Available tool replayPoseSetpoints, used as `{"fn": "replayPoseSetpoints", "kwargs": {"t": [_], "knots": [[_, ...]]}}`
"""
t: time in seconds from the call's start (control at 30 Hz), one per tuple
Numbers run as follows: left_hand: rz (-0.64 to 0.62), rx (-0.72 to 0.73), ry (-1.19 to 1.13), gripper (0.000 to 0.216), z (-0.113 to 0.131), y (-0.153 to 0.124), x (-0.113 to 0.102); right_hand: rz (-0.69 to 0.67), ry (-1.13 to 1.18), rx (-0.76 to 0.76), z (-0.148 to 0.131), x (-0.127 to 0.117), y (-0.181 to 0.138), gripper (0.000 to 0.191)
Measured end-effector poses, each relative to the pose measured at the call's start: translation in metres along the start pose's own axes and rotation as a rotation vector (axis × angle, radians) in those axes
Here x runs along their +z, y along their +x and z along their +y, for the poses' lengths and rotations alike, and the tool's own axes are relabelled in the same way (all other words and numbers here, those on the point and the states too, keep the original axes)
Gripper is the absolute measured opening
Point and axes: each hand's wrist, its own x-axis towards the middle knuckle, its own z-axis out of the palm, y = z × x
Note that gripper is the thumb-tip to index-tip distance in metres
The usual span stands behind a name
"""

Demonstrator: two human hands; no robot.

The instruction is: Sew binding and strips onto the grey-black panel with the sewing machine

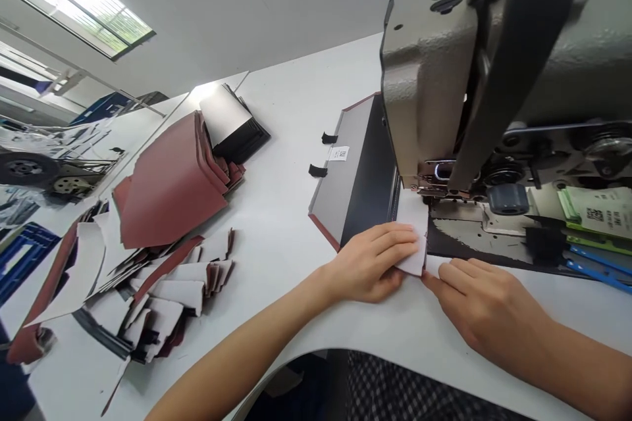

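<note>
Head-camera view, tilted, of a work station. Upper right: the head of an industrial sewing machine [444, 59], grey-green, with a dark drive belt [513, 59] running down its front. It stands on a white bench [276, 92] whose curved front edge passes before the person's lap.

Centre: a flat panel [356, 171], grey and black with maroon edges, lies on the bench and runs under the machine's needle area. Left: a stack of maroon sheets [168, 184], a heap of white-backed cut pieces [158, 283] and a smaller black stack [232, 125]. Far right: green and blue strips [587, 243] lie beside the machine, with a printed tag bearing a QR code [595, 214] on them.

Foreground: the left hand [368, 262] and right hand [481, 306] meet at a white strip [412, 230], which lies on the panel, its far end at the needle area. The left fingers [390, 243] lie flat and close together on the strip; whether the thumb grips beneath is hidden. The right fingers [459, 273] are slightly spread, their tips just at the strip's near end, not closed on it.

Detail: a small white label [338, 153] and two black tabs [318, 170] sit at the panel's edge.
</note>
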Motion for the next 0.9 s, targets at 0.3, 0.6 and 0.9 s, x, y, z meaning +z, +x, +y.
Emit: {"fn": "replayPoseSetpoints", "kwargs": {"t": [0.3, 0.6, 0.9], "knots": [[0.109, 0.02, 0.005, 0.024, -0.007, -0.004, 0.009, -0.052, -0.032, 0.042, 0.01, 0.001, 0.007, 0.023], [0.005, 0.002, -0.116, 0.018, -0.018, 0.002, 0.003, -0.065, -0.092, 0.031, 0.014, 0.0, 0.007, 0.023], [0.005, 0.011, -0.166, 0.022, -0.048, 0.025, -0.001, -0.024, -0.133, 0.073, 0.03, 0.002, 0.015, 0.026]]}}
